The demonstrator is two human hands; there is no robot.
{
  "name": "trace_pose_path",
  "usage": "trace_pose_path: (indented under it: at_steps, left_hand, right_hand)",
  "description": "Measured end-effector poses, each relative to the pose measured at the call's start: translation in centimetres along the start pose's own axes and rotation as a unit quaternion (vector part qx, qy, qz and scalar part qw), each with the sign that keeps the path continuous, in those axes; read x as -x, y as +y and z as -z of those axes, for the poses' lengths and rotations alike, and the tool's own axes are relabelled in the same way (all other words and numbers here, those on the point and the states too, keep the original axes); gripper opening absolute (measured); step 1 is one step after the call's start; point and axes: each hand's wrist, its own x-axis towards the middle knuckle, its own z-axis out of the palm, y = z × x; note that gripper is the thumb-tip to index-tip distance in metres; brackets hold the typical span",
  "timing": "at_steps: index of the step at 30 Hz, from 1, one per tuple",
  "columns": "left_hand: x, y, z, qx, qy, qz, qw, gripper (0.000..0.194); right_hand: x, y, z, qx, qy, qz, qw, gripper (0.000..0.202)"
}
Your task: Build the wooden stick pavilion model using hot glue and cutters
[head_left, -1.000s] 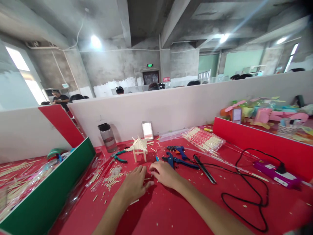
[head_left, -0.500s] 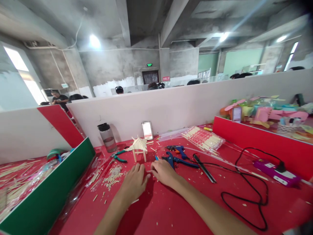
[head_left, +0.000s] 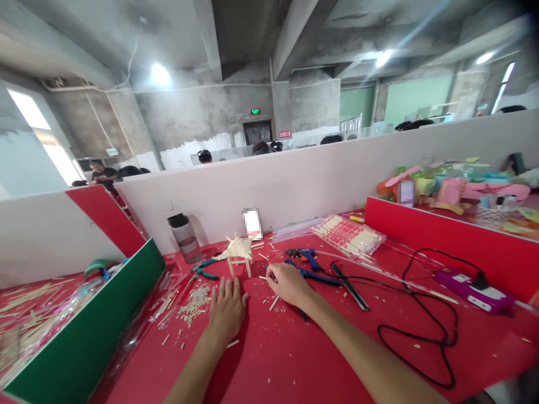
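My left hand (head_left: 228,310) lies flat on the red table, fingers stretched and a little apart, holding nothing. To its right, my right hand (head_left: 289,283) has its fingers curled down at the tabletop. A short pale stick end (head_left: 262,277) shows at its fingertips; whether they grip it is unclear. Partly hidden under that hand is a blue-handled cutter (head_left: 320,278). Just beyond both hands stands a small pavilion model (head_left: 239,249) of wooden sticks, upright on its legs. Left of it lie green-handled pliers (head_left: 206,270), near a heap of wood bits (head_left: 196,303).
Behind the model are a water bottle (head_left: 185,238) and a phone (head_left: 252,224). A blue glue gun (head_left: 309,258), a black utility knife (head_left: 349,286) and a bagged stick bundle (head_left: 349,235) lie right. A black cable runs to a purple power strip (head_left: 474,290). Green (head_left: 92,320) and red dividers flank the table.
My left hand has shifted slightly forward and flattened, apart from the right. My right hand has moved a little right and away from me, over the cutter, which has turned.
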Motion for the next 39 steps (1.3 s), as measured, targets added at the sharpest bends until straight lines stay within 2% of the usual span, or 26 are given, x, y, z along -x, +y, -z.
trace_pose_path:
  at_steps: [7, 10, 12, 14, 15, 17, 19, 21, 23, 26, 29, 31, 35, 39]
  left_hand:
    - [-0.7, -4.3, -1.4, -0.065, 0.038, 0.065, 0.995, 0.049]
    - [-1.0, -5.7, -0.8, -0.078, 0.015, 0.090, 0.993, 0.048]
    - [-1.2, -6.1, 0.1, -0.057, 0.003, 0.085, 0.995, 0.047]
    - [-1.2, -5.8, 1.5, -0.004, -0.012, 0.034, 0.999, 0.048]
    - [-1.1, -5.3, 2.2, 0.042, -0.036, -0.026, 0.998, 0.048]
    - [-0.7, -3.8, 3.4, 0.083, -0.065, -0.105, 0.989, 0.047]
    - [-0.2, -1.8, 4.1, 0.168, -0.096, -0.195, 0.962, 0.052]
    - [0.3, 0.0, 4.4, 0.204, -0.129, -0.270, 0.932, 0.058]
    - [0.6, 0.8, 4.3, 0.207, -0.168, -0.294, 0.918, 0.061]
    - [0.6, 0.0, 4.0, 0.194, -0.207, -0.274, 0.919, 0.066]
    - [0.5, -2.3, 3.5, 0.171, -0.226, -0.224, 0.932, 0.069]
    - [0.4, -3.8, 3.1, 0.142, -0.224, -0.169, 0.949, 0.067]
    - [0.3, -5.7, 2.8, 0.037, -0.192, -0.045, 0.980, 0.058]
    - [-0.5, -5.9, 4.1, 0.040, -0.100, -0.014, 0.994, 0.037]
  right_hand:
    - [0.0, 0.2, 0.2, -0.019, 0.006, -0.001, 1.000, 0.013]
    - [0.0, 0.2, 0.3, -0.025, 0.007, -0.002, 1.000, 0.013]
    - [0.0, 0.2, 0.5, -0.028, 0.009, -0.003, 1.000, 0.013]
    - [-0.1, 0.3, 0.6, -0.030, 0.012, -0.005, 0.999, 0.013]
    - [-0.1, 0.3, 0.6, -0.031, 0.013, -0.006, 0.999, 0.013]
    - [-0.1, 0.4, 0.8, -0.032, 0.017, -0.008, 0.999, 0.013]
    - [-0.2, 0.5, 0.9, -0.033, 0.020, -0.011, 0.999, 0.013]
    - [-0.2, 0.5, 1.0, -0.035, 0.022, -0.012, 0.999, 0.014]
    - [-0.3, 0.6, 1.1, -0.039, 0.023, -0.012, 0.999, 0.014]
    - [-0.3, 0.6, 1.1, -0.048, 0.021, -0.009, 0.999, 0.014]
    - [-0.3, 0.6, 1.0, -0.056, 0.016, -0.003, 0.998, 0.011]
    - [-0.3, 0.6, 0.9, -0.068, 0.015, 0.005, 0.998, 0.009]
    - [-0.4, 0.8, 0.6, -0.114, 0.019, 0.034, 0.993, 0.007]
    - [-0.5, 0.8, 0.4, -0.146, 0.031, 0.072, 0.986, 0.008]
